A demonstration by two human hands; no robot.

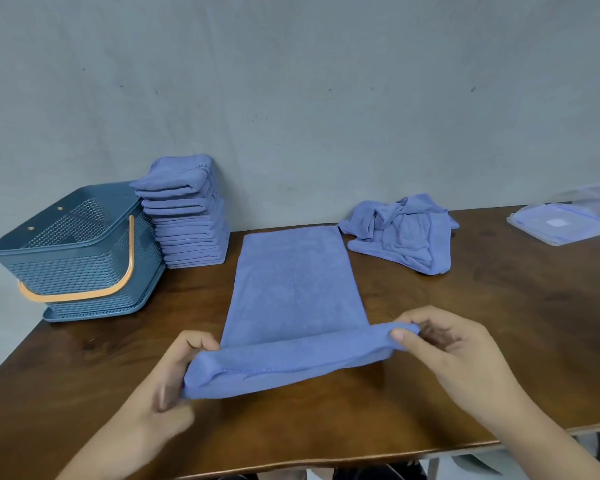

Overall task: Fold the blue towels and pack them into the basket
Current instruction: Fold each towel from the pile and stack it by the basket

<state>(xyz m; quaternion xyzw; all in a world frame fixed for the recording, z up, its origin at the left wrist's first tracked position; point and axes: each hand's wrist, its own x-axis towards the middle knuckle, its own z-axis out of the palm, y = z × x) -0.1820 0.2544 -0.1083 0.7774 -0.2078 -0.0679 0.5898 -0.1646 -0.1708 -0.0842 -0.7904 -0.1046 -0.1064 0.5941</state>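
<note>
head view: a fold is in hand: the near edge of the blue towel (pixel 293 285), laid flat and long on the tabletop (pixel 499 323), is pinched in each grip, left hand (pixel 174 375) (blurred, so probably) and right hand (pixel 444 348); next, it must be carried evenly to the far edge

Nothing can be read with certainty. Faint dark lettering (pixel 203 167) runs along the top of the stack of folded blue microfibre towels (pixel 191 230), too small to make out. A pale square label (pixel 557 222) on the clear plastic lid (pixel 530 220) is illegible.
</note>
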